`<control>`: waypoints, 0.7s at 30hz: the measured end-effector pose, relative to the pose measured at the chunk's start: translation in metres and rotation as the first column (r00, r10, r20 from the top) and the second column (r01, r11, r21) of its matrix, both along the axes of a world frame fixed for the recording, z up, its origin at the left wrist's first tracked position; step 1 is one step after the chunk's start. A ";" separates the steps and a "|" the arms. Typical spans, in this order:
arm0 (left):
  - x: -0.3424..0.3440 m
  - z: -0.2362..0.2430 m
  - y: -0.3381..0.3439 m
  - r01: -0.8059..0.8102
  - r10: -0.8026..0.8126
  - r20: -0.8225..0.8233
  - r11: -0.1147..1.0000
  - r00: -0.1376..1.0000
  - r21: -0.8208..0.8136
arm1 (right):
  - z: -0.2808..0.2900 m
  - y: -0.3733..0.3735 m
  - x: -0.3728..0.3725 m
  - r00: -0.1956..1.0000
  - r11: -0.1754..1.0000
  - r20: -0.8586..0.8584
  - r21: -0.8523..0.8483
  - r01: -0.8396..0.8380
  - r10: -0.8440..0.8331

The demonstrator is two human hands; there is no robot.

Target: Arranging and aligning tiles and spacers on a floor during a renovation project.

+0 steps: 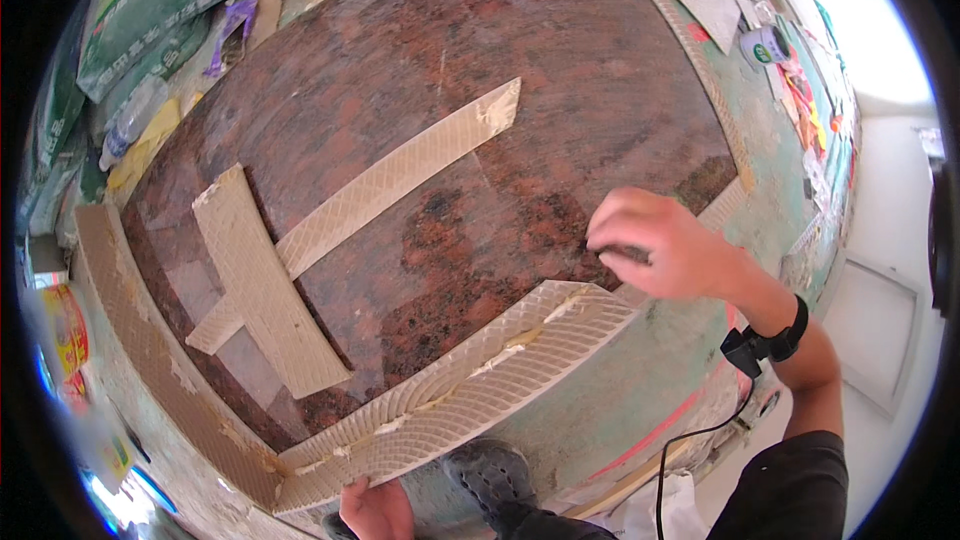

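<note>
A beige tile strip (465, 377) with a ridged back lies along the near edge of the dark red stone slab (540, 170). Cream adhesive runs in a line down its length. My left hand (377, 510) grips the strip's near lower edge, its fingers partly hidden. Beyond the strip's right end, my right hand (655, 242) hovers over the slab with thumb and fingers pinched together. A small dark bit shows between them, too unclear to name. Two loose strips lie crossed on the slab: a short one (268, 280) over a longer one (400, 165).
Another ridged strip (165, 350) borders the slab's left side. Green sacks (160, 15) are piled at the far left. A small tin (765, 45) and scraps lie at the far right. My shoe (490, 475) stands near the strip, and a black cable (665, 460) hangs from my right wrist.
</note>
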State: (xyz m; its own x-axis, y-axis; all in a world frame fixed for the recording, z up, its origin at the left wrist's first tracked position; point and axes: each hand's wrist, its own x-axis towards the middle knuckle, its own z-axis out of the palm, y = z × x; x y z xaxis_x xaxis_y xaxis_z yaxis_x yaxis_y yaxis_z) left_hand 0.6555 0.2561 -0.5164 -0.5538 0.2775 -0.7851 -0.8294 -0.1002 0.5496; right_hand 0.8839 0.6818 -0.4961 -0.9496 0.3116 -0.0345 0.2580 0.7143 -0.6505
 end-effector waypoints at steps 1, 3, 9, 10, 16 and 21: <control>-0.003 0.000 -0.015 -0.021 0.010 0.083 0.990 0.997 0.139 | 0.002 -0.001 0.007 0.979 0.978 -0.002 -0.033 0.204 -0.204; -0.008 -0.001 -0.016 -0.037 -0.012 0.169 0.959 0.986 0.282 | 0.002 -0.004 0.027 0.910 0.908 -0.001 -0.057 0.415 -0.415; 0.003 0.018 0.019 -0.064 0.071 0.058 0.991 0.996 -0.120 | -0.033 -0.048 0.097 0.526 0.508 0.268 -0.138 0.850 -0.807; 0.005 0.022 0.026 -0.059 0.068 0.060 0.989 0.996 -0.136 | -0.042 -0.058 0.105 0.498 0.481 0.264 -0.133 0.867 -0.826; -0.007 0.000 -0.005 0.109 -0.127 0.056 0.961 0.990 0.255 | -0.068 -0.083 0.104 0.798 0.798 -0.006 0.023 0.603 -0.603; -0.022 -0.016 -0.037 0.095 -0.103 0.075 0.990 0.992 0.100 | -0.072 -0.065 0.092 0.926 0.926 -0.036 0.040 0.376 -0.375</control>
